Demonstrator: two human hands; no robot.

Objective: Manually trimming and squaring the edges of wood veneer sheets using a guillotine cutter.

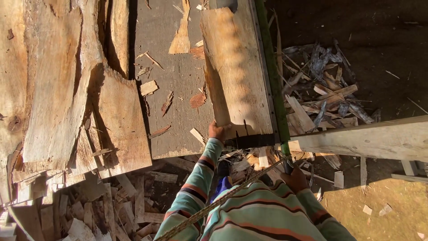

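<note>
My left hand [218, 131] grips the near end of a rough wooden plank [234, 71] that lies lengthwise on a grey work table [174, 85]. My right hand [294, 178] is closed on the dark lower end of a long green bar [272, 76] that runs along the plank's right edge. A dark band [249, 141] crosses the plank's near end. A twisted rope [223, 200] runs diagonally across my striped sleeves.
Rough bark-edged slabs [62, 89] are stacked at the left. Offcuts and chips [111, 205] litter the ground below. A scrap pile [325, 93] lies at the right on dark soil, and a pale wooden beam [370, 140] juts in from the right.
</note>
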